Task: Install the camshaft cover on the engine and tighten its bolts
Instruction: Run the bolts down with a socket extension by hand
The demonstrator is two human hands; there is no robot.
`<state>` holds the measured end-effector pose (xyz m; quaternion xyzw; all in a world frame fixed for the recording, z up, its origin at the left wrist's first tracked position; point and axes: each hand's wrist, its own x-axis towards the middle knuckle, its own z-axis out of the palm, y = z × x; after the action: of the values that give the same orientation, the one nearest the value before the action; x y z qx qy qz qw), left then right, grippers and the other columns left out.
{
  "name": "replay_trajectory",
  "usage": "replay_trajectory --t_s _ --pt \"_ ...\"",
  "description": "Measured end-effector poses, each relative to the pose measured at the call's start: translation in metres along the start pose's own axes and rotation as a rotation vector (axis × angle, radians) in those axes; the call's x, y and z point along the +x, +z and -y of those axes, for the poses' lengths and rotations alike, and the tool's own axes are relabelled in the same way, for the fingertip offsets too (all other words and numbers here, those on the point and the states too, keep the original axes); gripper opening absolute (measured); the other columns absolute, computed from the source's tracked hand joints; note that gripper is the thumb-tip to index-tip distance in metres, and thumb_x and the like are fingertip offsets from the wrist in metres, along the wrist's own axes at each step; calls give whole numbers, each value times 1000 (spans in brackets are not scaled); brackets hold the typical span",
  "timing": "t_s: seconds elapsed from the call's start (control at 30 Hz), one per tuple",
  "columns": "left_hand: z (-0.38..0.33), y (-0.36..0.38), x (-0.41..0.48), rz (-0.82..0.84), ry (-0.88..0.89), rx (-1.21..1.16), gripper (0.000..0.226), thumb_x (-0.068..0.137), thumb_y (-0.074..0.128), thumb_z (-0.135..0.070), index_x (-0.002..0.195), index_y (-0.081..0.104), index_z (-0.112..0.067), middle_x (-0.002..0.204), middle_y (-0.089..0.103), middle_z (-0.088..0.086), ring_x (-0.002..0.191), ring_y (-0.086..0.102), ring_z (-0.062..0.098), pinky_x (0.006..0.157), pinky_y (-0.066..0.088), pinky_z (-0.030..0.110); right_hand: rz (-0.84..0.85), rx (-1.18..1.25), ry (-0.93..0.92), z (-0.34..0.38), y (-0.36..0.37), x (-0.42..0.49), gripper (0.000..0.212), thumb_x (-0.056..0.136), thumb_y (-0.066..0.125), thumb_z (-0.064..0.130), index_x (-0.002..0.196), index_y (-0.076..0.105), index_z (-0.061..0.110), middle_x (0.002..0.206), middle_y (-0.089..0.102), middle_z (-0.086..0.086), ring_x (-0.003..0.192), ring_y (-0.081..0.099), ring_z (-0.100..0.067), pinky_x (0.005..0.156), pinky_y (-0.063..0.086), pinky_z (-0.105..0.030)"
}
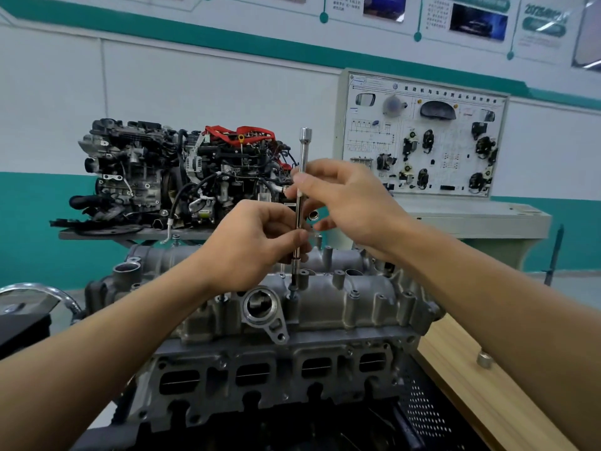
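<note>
Upright extension bar (304,151) amid cover bosses (339,277); open room above wooden bench (455,369) right.

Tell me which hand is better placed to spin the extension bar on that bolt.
Right hand, probably: its fingertips pinch the extension bar high up, while the left hand steadies it low, near the bolt.

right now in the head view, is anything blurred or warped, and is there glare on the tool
Head view: wide-angle bend curves the teal wall stripe; the wall posters are soft, text unreadable; the extension bar, pinched by the left hand and right hand, is sharp with bright highlights along its shaft; light is even, only faint shadows on the camshaft cover.
</note>
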<state>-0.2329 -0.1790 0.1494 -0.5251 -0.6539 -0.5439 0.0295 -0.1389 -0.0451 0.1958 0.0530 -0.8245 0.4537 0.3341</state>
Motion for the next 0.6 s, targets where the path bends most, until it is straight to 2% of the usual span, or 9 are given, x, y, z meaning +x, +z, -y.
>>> replay_trajectory --t_s 0.07,0.13,0.23,0.3,0.33,0.43,0.53,0.6 --pt "0 0 0 65 -19 5 10 95 62 -3 97 71 -4 85 78 7 83 76 22 77 62 30 25 1 -8 3 -3 0 20 102 53 22 94 70 17 96 76 -1 79 69 -18 60 54 -25" --pt "-1 1 -1 86 -22 42 11 93 63 -3 99 71 -7 86 79 4 86 76 17 83 61 29 11 18 -17 2 -4 -1 20 101 55 18 88 70 19 87 77 1 75 71 -13 57 51 -19" --pt "-4 3 -1 46 -10 68 9 88 74 -12 96 72 -10 83 78 9 81 76 25 82 61 42 -46 10 -66 -2 -2 -2 13 93 67 17 82 70 23 74 75 6 64 65 -1 56 47 -12" --pt "-5 4 -3 -31 6 59 16 81 81 -20 85 72 -7 77 73 21 67 68 37 72 57 54 -90 -2 -90 -5 0 -1 9 87 75 20 81 70 22 69 71 8 61 62 1 56 46 -11" --pt "-6 4 -4 -72 8 53 20 79 82 -22 79 70 -6 74 71 23 61 64 35 66 56 54 -106 0 -87 -5 1 0 9 85 77 22 82 69 20 71 69 6 62 61 -1 57 45 -12" --pt "-7 4 -5 -90 3 57 17 83 79 -17 76 70 -4 72 74 16 64 71 33 63 59 44 -86 -25 -62 -2 3 0 12 89 72 31 88 71 19 82 71 -1 72 62 -6 61 47 -17" --pt "-7 1 -3 33 -24 49 8 94 65 -7 91 71 -3 86 78 10 79 75 29 70 63 37 -24 -16 -36 3 1 2 18 100 57 26 91 72 23 91 76 2 82 67 -10 64 51 -24" --pt "-8 1 -2 82 -36 19 10 96 61 -3 101 70 -1 91 78 9 82 76 22 68 61 26 -30 -3 -29 4 0 1 18 100 57 21 89 71 21 86 77 3 78 70 -10 61 52 -22"
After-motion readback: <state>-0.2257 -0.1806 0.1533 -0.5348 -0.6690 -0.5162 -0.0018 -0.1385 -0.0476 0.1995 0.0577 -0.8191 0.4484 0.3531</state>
